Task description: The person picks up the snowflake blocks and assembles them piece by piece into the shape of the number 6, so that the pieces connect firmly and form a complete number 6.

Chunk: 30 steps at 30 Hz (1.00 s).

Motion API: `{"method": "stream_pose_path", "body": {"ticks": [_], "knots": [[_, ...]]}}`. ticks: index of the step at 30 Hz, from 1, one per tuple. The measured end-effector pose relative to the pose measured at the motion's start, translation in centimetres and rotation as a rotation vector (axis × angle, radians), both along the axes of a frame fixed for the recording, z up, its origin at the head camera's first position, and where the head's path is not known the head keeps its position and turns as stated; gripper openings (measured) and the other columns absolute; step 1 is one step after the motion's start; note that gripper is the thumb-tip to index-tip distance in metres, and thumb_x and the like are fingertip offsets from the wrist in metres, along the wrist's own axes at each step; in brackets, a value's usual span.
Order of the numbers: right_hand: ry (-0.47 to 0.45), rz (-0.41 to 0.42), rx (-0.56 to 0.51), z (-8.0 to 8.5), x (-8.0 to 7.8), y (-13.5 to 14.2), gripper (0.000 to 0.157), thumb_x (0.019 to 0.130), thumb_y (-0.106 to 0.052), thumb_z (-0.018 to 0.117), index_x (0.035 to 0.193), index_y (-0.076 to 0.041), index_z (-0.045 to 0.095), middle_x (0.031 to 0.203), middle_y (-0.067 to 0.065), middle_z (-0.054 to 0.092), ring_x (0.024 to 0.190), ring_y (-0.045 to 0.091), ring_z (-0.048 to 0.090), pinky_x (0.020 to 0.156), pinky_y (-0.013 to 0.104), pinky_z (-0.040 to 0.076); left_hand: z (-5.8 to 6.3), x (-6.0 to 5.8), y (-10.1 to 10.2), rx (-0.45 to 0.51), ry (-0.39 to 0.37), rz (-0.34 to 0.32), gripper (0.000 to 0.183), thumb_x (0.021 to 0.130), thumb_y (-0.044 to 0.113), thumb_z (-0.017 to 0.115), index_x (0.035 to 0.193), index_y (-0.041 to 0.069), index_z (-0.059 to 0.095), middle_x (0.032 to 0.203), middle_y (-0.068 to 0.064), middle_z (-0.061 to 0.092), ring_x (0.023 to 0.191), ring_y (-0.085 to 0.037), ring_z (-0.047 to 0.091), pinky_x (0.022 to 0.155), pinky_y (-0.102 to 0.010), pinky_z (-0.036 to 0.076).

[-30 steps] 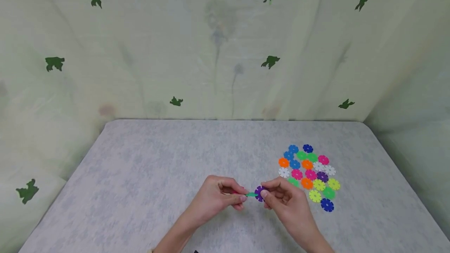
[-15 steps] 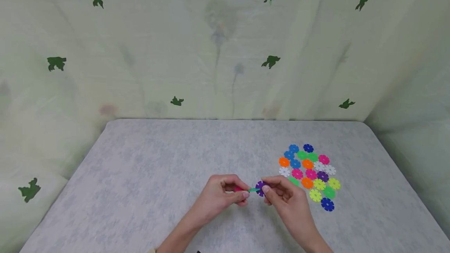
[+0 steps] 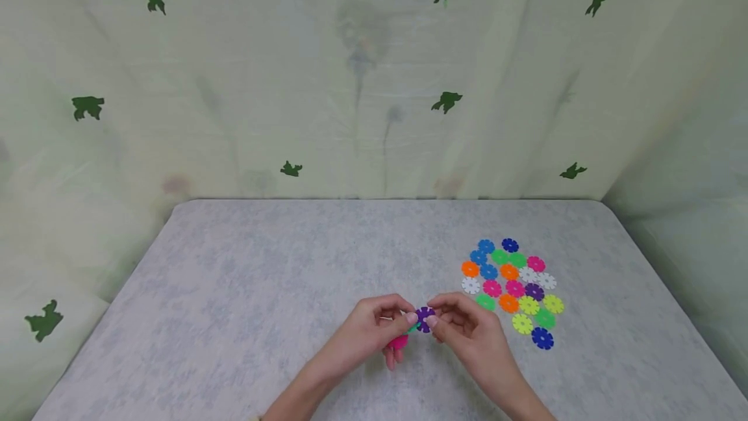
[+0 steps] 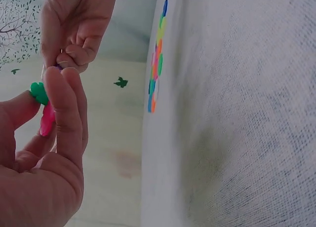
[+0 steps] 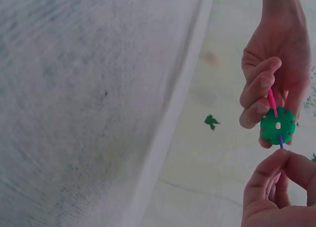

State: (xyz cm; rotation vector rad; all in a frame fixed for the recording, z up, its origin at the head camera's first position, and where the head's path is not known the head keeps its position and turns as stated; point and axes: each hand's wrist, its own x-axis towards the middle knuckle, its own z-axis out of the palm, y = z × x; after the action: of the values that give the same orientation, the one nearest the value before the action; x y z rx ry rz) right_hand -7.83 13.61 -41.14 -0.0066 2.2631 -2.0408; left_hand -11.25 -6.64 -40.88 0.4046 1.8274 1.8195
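Observation:
In the head view, my left hand (image 3: pixel 368 330) and right hand (image 3: pixel 476 336) meet over the table's near side. My right thumb and fingers pinch a purple notched disc (image 3: pixel 424 319). A green notched disc (image 5: pixel 287 119) is held between my left thumb and fingers; the right wrist view shows it face on, with its square centre hole. The purple disc's edge sits at one rim of the green disc, in line with a slot. On its other side a pink notched disc (image 3: pixel 398 342) joins the green one and hangs below my left fingers.
Several loose notched discs lie flat in a cluster on the grey table (image 3: pixel 263 278), right of my hands, among them a dark blue disc (image 3: pixel 542 338) and an orange disc (image 3: pixel 508 304). A pale curtain (image 3: pixel 234 83) with leaf and bird prints stands behind the table.
The pink disc has swung from beside my left fingers to below them, and the green disc has turned. My left fingertips have come closer to the purple disc, which now shows more fully.

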Motion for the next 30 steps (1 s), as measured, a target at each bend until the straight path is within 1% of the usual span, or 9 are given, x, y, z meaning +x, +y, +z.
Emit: {"method": "stream_pose_path", "body": {"ticks": [2, 5, 9, 13, 18, 21, 23, 26, 30], "knots": [[-0.016, 0.008, -0.009, 0.1, 0.0, -0.1, 0.024, 0.089, -0.012, 0.073, 0.111, -0.010, 0.064, 0.096, 0.012, 0.066, 0.084, 0.033, 0.064, 0.075, 0.032, 0.057, -0.2, 0.0, 0.1, 0.011, -0.015, -0.018, 0.024, 0.096, 0.029, 0.066, 0.101, 0.006, 0.067, 0.068, -0.011, 0.059, 0.050, -0.018, 0.057, 0.043, -0.027, 0.049], [-0.027, 0.033, -0.018, 0.1, 0.1, -0.2, 0.025, 0.089, -0.012, 0.074, 0.111, -0.008, 0.063, 0.097, 0.012, 0.067, 0.085, 0.032, 0.065, 0.075, 0.033, 0.057, -0.4, 0.1, 0.1, 0.032, -0.018, -0.033, 0.024, 0.096, 0.028, 0.066, 0.098, 0.005, 0.066, 0.074, -0.016, 0.063, 0.049, -0.018, 0.054, 0.039, -0.024, 0.044], [-0.027, 0.068, -0.025, 0.1, 0.1, -0.1, 0.026, 0.090, -0.013, 0.073, 0.113, -0.006, 0.063, 0.100, 0.013, 0.066, 0.087, 0.033, 0.065, 0.076, 0.032, 0.057, -0.4, 0.1, 0.1, 0.013, 0.018, -0.026, 0.020, 0.096, 0.026, 0.066, 0.098, 0.006, 0.069, 0.078, -0.014, 0.065, 0.052, -0.011, 0.049, 0.040, -0.022, 0.039], [-0.004, 0.044, 0.009, 0.1, 0.0, 0.2, 0.024, 0.090, -0.010, 0.072, 0.113, -0.006, 0.065, 0.104, 0.013, 0.066, 0.091, 0.034, 0.065, 0.077, 0.032, 0.057, -0.2, 0.0, 0.0, -0.019, 0.040, 0.035, 0.018, 0.096, 0.024, 0.065, 0.101, 0.008, 0.070, 0.074, -0.008, 0.062, 0.051, -0.010, 0.043, 0.041, -0.021, 0.035], [-0.001, -0.025, 0.059, 0.3, -0.4, 1.1, 0.021, 0.090, -0.009, 0.072, 0.111, -0.012, 0.068, 0.108, 0.015, 0.065, 0.094, 0.029, 0.065, 0.077, 0.030, 0.057, 0.1, -0.3, -0.3, 0.020, 0.019, 0.133, 0.021, 0.096, 0.021, 0.066, 0.106, 0.002, 0.066, 0.086, -0.015, 0.064, 0.049, -0.013, 0.046, 0.038, -0.022, 0.039], [0.002, -0.046, 0.062, 0.8, -0.6, 1.9, 0.021, 0.091, -0.012, 0.072, 0.112, -0.013, 0.068, 0.111, 0.015, 0.064, 0.094, 0.027, 0.065, 0.077, 0.031, 0.057, 0.2, -0.5, -0.6, 0.047, -0.003, 0.169, 0.023, 0.096, 0.019, 0.066, 0.108, 0.000, 0.064, 0.094, -0.018, 0.064, 0.051, -0.014, 0.051, 0.039, -0.022, 0.041], [0.033, -0.052, 0.079, 1.2, -0.8, 2.5, 0.021, 0.092, -0.015, 0.071, 0.112, -0.012, 0.067, 0.110, 0.014, 0.065, 0.093, 0.026, 0.065, 0.077, 0.032, 0.057, 0.2, -0.7, -0.7, 0.055, -0.016, 0.184, 0.024, 0.096, 0.019, 0.066, 0.109, 0.000, 0.062, 0.097, -0.019, 0.063, 0.054, -0.015, 0.053, 0.040, -0.022, 0.043], [0.107, -0.046, 0.099, 1.8, -1.0, 3.7, 0.021, 0.093, -0.017, 0.070, 0.112, -0.010, 0.067, 0.108, 0.011, 0.065, 0.092, 0.026, 0.065, 0.076, 0.036, 0.057, 0.3, -0.8, -0.9, 0.060, -0.034, 0.198, 0.024, 0.096, 0.019, 0.065, 0.110, 0.000, 0.061, 0.101, -0.021, 0.061, 0.058, -0.015, 0.055, 0.042, -0.022, 0.045], [0.221, -0.031, 0.102, 2.5, -0.9, 5.2, 0.020, 0.094, -0.017, 0.068, 0.112, -0.008, 0.067, 0.106, 0.010, 0.065, 0.091, 0.027, 0.065, 0.076, 0.035, 0.057, 0.4, -0.9, -1.0, 0.065, -0.047, 0.208, 0.024, 0.097, 0.019, 0.064, 0.110, -0.001, 0.059, 0.099, -0.023, 0.060, 0.059, -0.016, 0.056, 0.044, -0.024, 0.048]]}}
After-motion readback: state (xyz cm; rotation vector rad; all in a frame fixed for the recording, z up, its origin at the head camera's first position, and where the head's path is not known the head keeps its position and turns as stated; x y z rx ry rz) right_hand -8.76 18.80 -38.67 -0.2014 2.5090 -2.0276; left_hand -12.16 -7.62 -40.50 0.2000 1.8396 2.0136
